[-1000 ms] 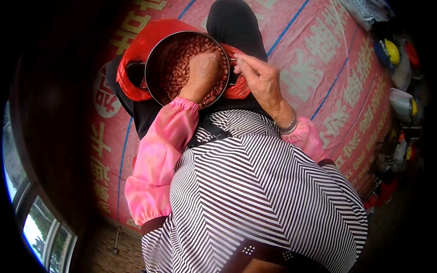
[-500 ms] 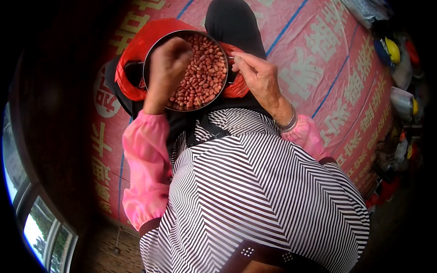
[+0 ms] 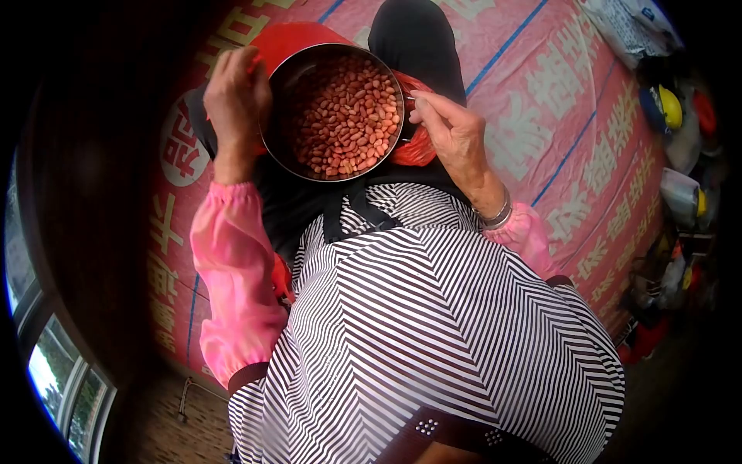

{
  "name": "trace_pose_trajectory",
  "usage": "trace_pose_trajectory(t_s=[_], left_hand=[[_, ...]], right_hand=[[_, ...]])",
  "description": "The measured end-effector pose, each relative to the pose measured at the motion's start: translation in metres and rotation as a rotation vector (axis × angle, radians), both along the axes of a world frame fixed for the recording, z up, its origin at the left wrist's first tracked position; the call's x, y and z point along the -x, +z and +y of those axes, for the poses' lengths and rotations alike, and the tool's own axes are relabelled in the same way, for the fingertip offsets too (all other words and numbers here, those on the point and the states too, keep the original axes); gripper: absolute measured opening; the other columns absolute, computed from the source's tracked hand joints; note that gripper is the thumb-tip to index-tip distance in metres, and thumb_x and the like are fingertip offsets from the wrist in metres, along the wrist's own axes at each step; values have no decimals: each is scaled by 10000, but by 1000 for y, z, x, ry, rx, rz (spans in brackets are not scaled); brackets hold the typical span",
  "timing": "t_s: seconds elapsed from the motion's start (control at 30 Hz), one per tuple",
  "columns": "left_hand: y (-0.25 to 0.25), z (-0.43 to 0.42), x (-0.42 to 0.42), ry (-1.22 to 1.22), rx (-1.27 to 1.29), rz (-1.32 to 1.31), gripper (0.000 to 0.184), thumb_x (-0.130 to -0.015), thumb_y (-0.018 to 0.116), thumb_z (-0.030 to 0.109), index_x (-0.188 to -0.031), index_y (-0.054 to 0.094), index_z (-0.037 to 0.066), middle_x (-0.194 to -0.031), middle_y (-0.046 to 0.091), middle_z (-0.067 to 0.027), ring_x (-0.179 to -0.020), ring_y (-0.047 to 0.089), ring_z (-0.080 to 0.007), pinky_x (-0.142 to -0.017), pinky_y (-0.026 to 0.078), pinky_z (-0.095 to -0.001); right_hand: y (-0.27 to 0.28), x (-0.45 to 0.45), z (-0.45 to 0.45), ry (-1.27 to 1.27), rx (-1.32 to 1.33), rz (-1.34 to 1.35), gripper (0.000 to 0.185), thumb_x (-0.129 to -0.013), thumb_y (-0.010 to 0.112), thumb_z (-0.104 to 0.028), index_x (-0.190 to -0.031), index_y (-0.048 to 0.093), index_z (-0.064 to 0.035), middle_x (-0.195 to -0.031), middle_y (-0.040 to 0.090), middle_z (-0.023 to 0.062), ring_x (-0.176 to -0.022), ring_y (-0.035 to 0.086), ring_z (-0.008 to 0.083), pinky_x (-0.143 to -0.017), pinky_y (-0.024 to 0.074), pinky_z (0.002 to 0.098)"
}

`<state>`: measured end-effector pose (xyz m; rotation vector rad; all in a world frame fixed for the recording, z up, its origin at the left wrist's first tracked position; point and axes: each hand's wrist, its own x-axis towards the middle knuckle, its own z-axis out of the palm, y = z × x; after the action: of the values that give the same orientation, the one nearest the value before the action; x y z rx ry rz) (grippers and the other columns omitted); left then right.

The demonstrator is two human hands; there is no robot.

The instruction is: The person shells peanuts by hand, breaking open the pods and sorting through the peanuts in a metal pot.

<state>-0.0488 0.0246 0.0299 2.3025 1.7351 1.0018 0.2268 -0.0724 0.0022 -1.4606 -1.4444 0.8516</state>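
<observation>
A round dark-walled pot (image 3: 283, 147) rests on my lap, tilted a little, with many reddish-brown shelled peanuts (image 3: 348, 116) heaped toward its right side. My right hand (image 3: 456, 127) pinches the wire-like handle (image 3: 407, 97) on the pot's right side between thumb and fingers. Just outside the left rim is my left hand (image 3: 236, 97), its fingers curled, in front of a red plastic bag (image 3: 297, 37). What those fingers hold, if anything, is hidden. More of the red plastic shows under the pot on the right.
A red printed sheet (image 3: 533, 100) with pale characters and blue lines covers the floor. Bags and assorted items, among them a yellow and blue object (image 3: 666, 108), lie along the right edge. A window (image 3: 66, 387) is at lower left.
My left hand has moved left, from over the peanuts to outside the pot's left rim. The pot now tilts more, and the peanuts lie farther from its left wall. My right hand keeps its grip.
</observation>
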Motion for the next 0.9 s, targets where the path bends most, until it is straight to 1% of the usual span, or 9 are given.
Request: trace_pose_trajectory(t_s=[0.1, 0.17, 0.23, 0.3, 0.53, 0.57, 0.67, 0.77, 0.9], left_hand=[[-14, -34, -24, -208, 159, -156, 121, -829, 644, 79, -939, 618, 37, -880, 624, -154, -792, 634, -340, -662, 509, -409], [-26, -51, -36, -215, 340, 133, 195, -829, 656, 139, -977, 592, 28, -925, 629, -166, -866, 639, -338, -690, 525, -421], [-46, -56, -39, -141, 586, 349, 409, -823, 683, 231, -1116, 517, -1, -1013, 607, -251, -927, 629, -410, -747, 539, -481], [-55, -54, -40, -53, 743, 268, 530, -810, 705, 270, -1187, 463, -12, -1058, 583, -302, -936, 627, -454, -758, 528, -519], [-75, -48, -80, -153, 700, -72, 656, -759, 768, 299, -1250, 472, -20, -1037, 604, -325, -956, 599, -480, -826, 481, -502], [-71, -55, -89, -101, 689, -74, 597, -779, 747, 237, -1267, 480, 16, -1094, 588, -288, -977, 599, -464, -822, 492, -493], [-36, -82, -103, -331, 591, -41, 464, -816, 663, 87, -1257, 525, 123, -1106, 559, -188, -960, 610, -397, -798, 510, -454], [-31, -97, -94, -448, 564, 14, 257, -836, 601, 56, -1089, 625, 90, -1062, 585, -140, -955, 601, -370, -773, 507, -435], [-9, -106, -64, -423, 586, 108, 109, -847, 584, 85, -926, 659, 68, -959, 614, -129, -939, 607, -355, -742, 496, -435]], right_hand=[[0, 0, 1, 6, 12, 3, 179, -912, 644, -90, -1061, 696, -4, -775, 707, 107, -689, 694, 158, -604, 528, 263], [4, 3, 1, 9, 19, 9, 177, -915, 642, -92, -1059, 695, -4, -778, 707, 108, -696, 697, 161, -608, 530, 265], [2, 3, 1, 13, 9, 16, 176, -917, 640, -94, -1058, 694, -3, -779, 707, 108, -698, 697, 162, -610, 530, 266], [2, 2, 1, 14, 12, 10, 176, -917, 639, -94, -1056, 693, -2, -780, 708, 109, -699, 698, 163, -610, 530, 267], [2, 3, 0, -6, 39, 14, 180, -917, 634, -85, -1062, 690, 4, -783, 708, 113, -696, 698, 174, -615, 530, 272], [2, 3, -1, -11, 53, 26, 181, -917, 632, -84, -1064, 689, 5, -785, 708, 114, -697, 698, 175, -617, 530, 273], [3, -1, -2, 18, 83, -6, 205, -955, 611, -81, -1114, 687, 24, -816, 715, 65, -732, 651, 93, -679, 528, 229], [0, 0, -2, 5, 66, 21, 190, -916, 633, -82, -1075, 687, 8, -804, 713, 117, -708, 698, 168, -623, 531, 272], [1, 0, -2, 7, 69, 24, 191, -914, 634, -80, -1075, 686, 10, -802, 713, 124, -711, 702, 175, -621, 532, 275]])
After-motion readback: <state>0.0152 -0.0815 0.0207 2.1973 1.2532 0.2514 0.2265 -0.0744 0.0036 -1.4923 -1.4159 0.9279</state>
